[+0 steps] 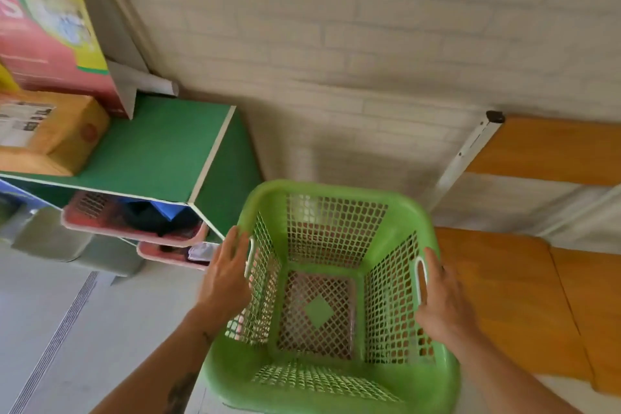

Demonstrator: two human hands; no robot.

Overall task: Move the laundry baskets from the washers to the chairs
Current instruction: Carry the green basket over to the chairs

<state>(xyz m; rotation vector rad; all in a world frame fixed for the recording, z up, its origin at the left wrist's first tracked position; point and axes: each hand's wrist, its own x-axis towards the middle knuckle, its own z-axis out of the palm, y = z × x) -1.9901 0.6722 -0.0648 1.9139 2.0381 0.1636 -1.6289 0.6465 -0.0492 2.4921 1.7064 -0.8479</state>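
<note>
Green laundry basket (322,188), empty, carried between my left hand (225,274) and right hand (443,299), fingers straight and pressed against its sides, just beside the wooden chairs (504,296), its near rim cut off.

Green shelf (158,151) left, chair (504,296) right

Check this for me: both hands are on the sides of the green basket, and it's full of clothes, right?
Not quite. The head view shows the green basket is empty, with only its bare mesh floor inside. The left hand and right hand are on its sides.
</note>
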